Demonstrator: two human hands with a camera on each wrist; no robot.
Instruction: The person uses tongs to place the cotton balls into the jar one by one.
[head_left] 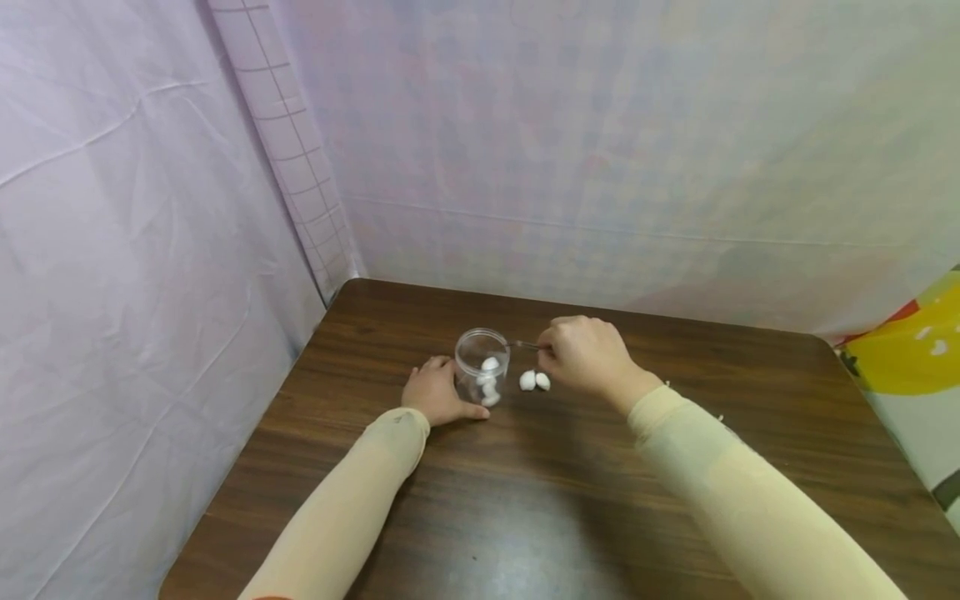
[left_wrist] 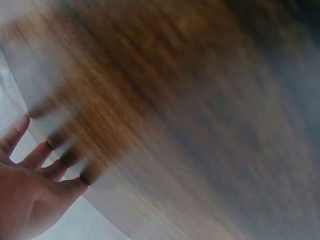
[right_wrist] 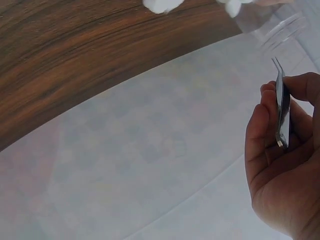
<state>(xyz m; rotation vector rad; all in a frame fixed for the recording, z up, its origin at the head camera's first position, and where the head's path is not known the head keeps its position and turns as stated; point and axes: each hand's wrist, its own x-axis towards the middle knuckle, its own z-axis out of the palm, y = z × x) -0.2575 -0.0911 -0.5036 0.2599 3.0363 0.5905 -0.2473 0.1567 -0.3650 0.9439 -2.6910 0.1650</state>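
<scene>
A clear plastic jar point(head_left: 467, 379) stands upright on the table with several white lumps point(head_left: 490, 364) inside that look like cotton balls. My left hand point(head_left: 438, 393) rests at the jar's left side, thumb along its front. Its fingers point(left_wrist: 35, 155) are spread and fairly straight, their tips on the tabletop. Metal tweezers point(right_wrist: 283, 112) are pinched between the thumb and fingers of my right hand point(head_left: 588, 354). The tweezers' tips lie by the jar's rim, slightly apart, with nothing visible between them. Two more white lumps point(head_left: 535, 381) sit on the table right of the jar.
The brown wood-grain table point(head_left: 675, 467) has rounded corners. A pale checked cloth point(head_left: 600, 167) hangs along its back edge, and a white cloth point(head_left: 150, 250) hangs on the left. At the far right is a yellow and red patterned surface point(head_left: 922, 350).
</scene>
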